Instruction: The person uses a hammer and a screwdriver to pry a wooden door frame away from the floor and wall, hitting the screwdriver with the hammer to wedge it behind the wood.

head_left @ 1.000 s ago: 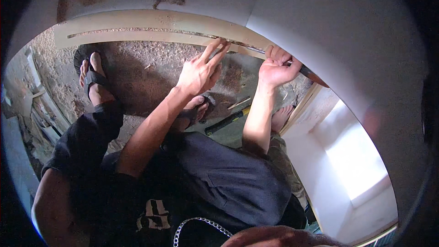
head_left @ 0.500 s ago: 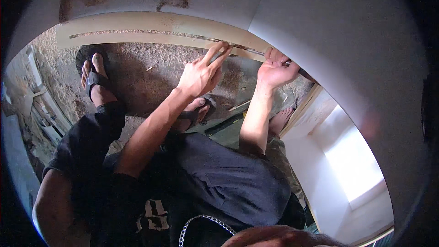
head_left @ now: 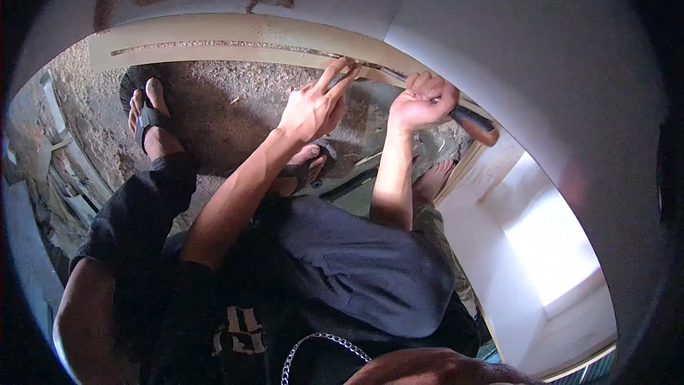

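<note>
A long pale wooden board (head_left: 192, 27) with a narrow slot along it lies across the far side. My right hand (head_left: 425, 102) is closed around a chisel (head_left: 476, 123) with a dark handle and a brownish end. The chisel's thin metal shaft points left along the slot. My left hand (head_left: 313, 103) is at the shaft's far end, its index and middle fingers pressed down at the slot. Its thumb is hidden, and so is the chisel's tip.
Wood shavings cover the floor (head_left: 221, 93). Two sandaled feet (head_left: 153, 110) and a bare foot (head_left: 433, 180) are near the board. Wood scraps (head_left: 68, 150) lie at the left. At the right stands a pale box-like frame (head_left: 484, 257). A large grey surface (head_left: 513, 43) borders the far side.
My right hand has shifted slightly left and turned, and the chisel's handle now shows beyond it. The left hand stays at the slot, nearly in place.
</note>
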`<state>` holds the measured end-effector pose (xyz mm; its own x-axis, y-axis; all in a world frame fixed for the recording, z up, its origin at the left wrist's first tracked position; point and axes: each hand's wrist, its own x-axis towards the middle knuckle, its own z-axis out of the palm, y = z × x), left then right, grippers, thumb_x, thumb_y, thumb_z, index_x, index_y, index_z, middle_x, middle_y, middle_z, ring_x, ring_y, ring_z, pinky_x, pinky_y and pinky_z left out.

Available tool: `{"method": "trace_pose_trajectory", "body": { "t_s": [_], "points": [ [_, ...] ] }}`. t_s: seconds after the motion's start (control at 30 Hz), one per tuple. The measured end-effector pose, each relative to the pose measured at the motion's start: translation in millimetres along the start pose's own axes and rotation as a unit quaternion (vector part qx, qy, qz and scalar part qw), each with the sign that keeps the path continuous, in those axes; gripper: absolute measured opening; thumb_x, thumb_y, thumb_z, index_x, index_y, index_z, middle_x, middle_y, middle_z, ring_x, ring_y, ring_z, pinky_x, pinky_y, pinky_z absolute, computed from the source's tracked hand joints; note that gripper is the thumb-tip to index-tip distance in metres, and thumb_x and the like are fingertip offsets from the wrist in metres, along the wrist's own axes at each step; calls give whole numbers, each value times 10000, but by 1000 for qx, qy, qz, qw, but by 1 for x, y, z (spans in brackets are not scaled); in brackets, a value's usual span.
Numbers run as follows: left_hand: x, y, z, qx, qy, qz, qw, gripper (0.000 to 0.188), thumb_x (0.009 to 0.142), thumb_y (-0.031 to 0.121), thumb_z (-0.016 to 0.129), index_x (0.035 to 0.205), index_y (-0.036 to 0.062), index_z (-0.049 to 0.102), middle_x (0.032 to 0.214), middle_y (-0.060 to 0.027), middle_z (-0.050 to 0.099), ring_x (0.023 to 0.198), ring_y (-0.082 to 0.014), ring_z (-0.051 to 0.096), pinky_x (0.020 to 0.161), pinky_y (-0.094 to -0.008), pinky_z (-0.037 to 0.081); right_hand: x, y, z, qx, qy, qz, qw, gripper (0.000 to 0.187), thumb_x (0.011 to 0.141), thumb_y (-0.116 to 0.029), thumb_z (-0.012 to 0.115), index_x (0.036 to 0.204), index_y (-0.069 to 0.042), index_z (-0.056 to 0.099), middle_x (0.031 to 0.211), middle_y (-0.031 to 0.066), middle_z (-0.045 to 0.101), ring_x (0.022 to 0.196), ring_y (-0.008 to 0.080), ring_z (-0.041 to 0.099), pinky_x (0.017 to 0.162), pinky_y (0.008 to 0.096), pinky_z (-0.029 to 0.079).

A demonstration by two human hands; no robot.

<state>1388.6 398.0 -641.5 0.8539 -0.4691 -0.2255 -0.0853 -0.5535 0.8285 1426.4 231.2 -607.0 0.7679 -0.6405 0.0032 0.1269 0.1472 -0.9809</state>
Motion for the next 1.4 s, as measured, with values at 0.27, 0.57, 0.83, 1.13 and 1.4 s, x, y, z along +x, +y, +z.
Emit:
{"method": "trace_pose_trajectory", "body": {
  "t_s": [0.27,0.57,0.83,1.13,1.4],
  "points": [
    [-1,-5,3,24,17,20,999,606,873,163,552,1448,138,364,1461,-77,390,774,-329,704,650,-410,611,-65,19,-1,-52,-41,-164,984,248,862,-171,458,650,-118,340,595,9,375,611,157,388,689,436,462],
    [-3,-11,5,30,12,28,999,663,860,148,542,1482,160,313,1502,-58,351,809,-323,703,625,-413,610,9,-11,-15,18,-19,99,995,418,991,-266,413,607,-154,294,528,-24,249,502,124,257,525,317,285],
    [-5,-12,1,8,8,30,999,636,855,129,540,1462,132,348,1490,-63,368,834,-316,701,639,-415,609,17,-3,2,-27,-29,121,992,422,1000,-249,416,626,-151,247,541,-29,186,475,103,181,469,290,196],
    [1,-4,-2,24,-5,2,1000,621,835,118,559,1434,152,394,1439,-52,433,807,-297,705,628,-400,608,-34,18,-13,-68,-121,-90,986,331,917,-183,476,633,-111,321,537,24,329,507,154,367,500,316,371],
    [1,-11,4,12,31,19,999,611,814,85,589,1408,155,464,1401,-56,488,854,-253,701,608,-346,609,-9,-21,-11,-16,-15,-51,998,355,934,-216,442,610,-140,318,510,-18,300,470,119,280,501,328,349]
  ]
}}
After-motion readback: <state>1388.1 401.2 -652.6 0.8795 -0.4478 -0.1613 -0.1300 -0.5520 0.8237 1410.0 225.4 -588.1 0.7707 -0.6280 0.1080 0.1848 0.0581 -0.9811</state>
